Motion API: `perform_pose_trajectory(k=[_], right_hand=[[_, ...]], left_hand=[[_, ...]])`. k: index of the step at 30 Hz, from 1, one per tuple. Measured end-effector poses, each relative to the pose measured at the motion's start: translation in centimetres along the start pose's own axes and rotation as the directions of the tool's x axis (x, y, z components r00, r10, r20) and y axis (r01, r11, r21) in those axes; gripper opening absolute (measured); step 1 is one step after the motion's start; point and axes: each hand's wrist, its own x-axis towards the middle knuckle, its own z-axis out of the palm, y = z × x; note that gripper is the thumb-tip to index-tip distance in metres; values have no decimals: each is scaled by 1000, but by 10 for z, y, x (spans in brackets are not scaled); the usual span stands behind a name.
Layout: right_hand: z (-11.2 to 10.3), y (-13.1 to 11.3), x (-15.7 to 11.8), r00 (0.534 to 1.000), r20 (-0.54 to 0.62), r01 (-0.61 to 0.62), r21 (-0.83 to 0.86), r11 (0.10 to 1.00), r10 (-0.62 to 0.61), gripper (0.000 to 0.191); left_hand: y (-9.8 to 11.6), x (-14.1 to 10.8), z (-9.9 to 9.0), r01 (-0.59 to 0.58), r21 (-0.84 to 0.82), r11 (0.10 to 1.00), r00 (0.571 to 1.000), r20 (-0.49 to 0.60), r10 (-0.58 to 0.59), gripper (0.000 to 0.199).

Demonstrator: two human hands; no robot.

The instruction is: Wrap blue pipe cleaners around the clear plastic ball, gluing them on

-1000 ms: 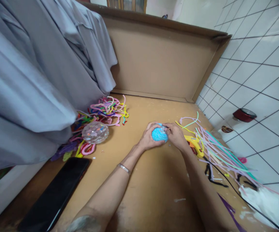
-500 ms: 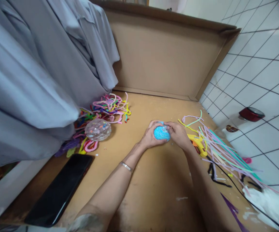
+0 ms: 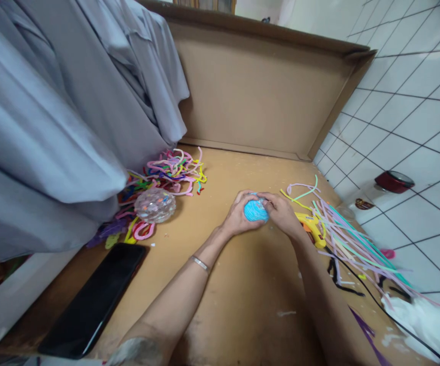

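Observation:
A round blue ball (image 3: 255, 210) with a ridged, coiled-looking surface is held just above or on the wooden table. My left hand (image 3: 237, 213) is wrapped round its left side, with the thumb along the near edge. My right hand (image 3: 281, 209) presses its fingers and thumb to the ball's upper right side, where a paler patch shows. What the right fingertips pinch there is too small to make out. Close to the right wrist lies a yellow glue gun (image 3: 313, 229) with a black cord.
Pipe cleaners lie in a tangled pile (image 3: 174, 170) at the left and in a loose bundle (image 3: 351, 236) at the right. A clear faceted ball (image 3: 155, 205), a black phone (image 3: 94, 300), a red-lidded jar (image 3: 394, 181) and white tissue (image 3: 421, 320) are nearby. A cardboard panel (image 3: 258, 91) stands behind.
Both hands keep their hold on the blue ball with almost no movement. The view has shifted very slightly.

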Motion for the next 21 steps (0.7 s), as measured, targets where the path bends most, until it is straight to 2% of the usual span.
perform_pose_trajectory(k=[5, 8, 14, 21], right_hand=[[-2, 2, 0, 998, -50, -20, 110, 994, 26, 42], [-5, 2, 1, 1000, -20, -15, 122, 992, 18, 36], [-7, -1, 0, 1000, 8, 5, 56, 998, -5, 34], [-2, -7, -3, 1000, -10, 5, -89, 996, -6, 36]], left_hand=[[0, -1, -1, -5, -5, 1000, 1000, 2, 5, 66], [-1, -1, -1, 20, 1, 1000, 1000, 12, -20, 67], [1, 0, -2, 31, -14, 999, 999, 19, -30, 67], [4, -1, -1, 25, -30, 999, 999, 32, -24, 65]])
